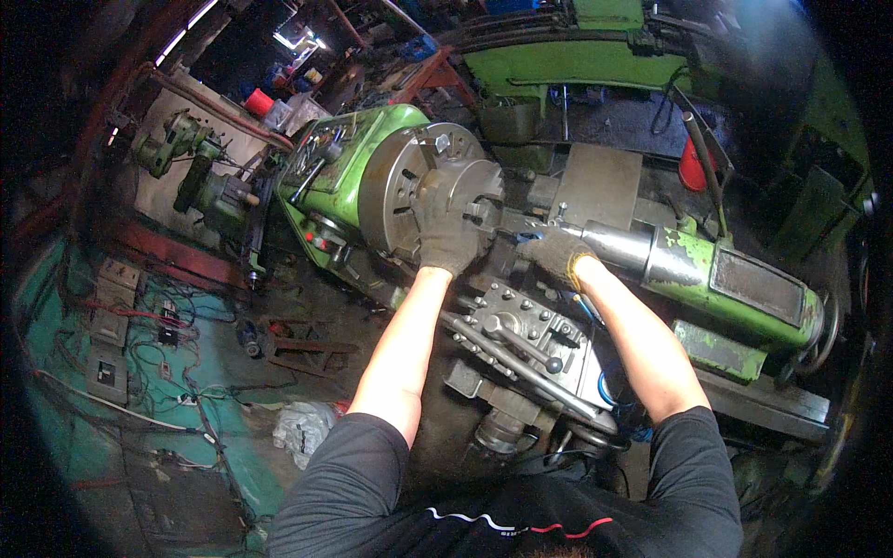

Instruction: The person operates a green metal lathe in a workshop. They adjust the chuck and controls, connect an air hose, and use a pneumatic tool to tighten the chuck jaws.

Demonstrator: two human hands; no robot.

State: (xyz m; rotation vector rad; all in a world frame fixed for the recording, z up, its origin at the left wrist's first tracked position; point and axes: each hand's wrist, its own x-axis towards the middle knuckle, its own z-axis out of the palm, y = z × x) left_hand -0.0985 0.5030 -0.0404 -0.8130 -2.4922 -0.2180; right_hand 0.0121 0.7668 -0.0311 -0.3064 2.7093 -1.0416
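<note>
I stand over a green metal lathe [391,139]. My left hand [446,237], in a grey work glove, rests flat against the front of the big grey chuck [409,181], covering its jaws. My right hand [556,253], in a grey glove with a yellow cuff, sits just right of the chuck, closed around something small by the blue part between chuck and tailstock; what it grips is hidden. The tailstock's shiny quill [614,244] points at my right hand. Below both hands sits the tool post [516,325] with its bolts and long lever.
The green tailstock body [744,284] stretches to the right. Tools lie on the headstock top [321,149]. A red cone-shaped object [690,167] stands behind the lathe. A drill press [200,177] stands at the left, with cables and switch boxes [112,325] on the floor.
</note>
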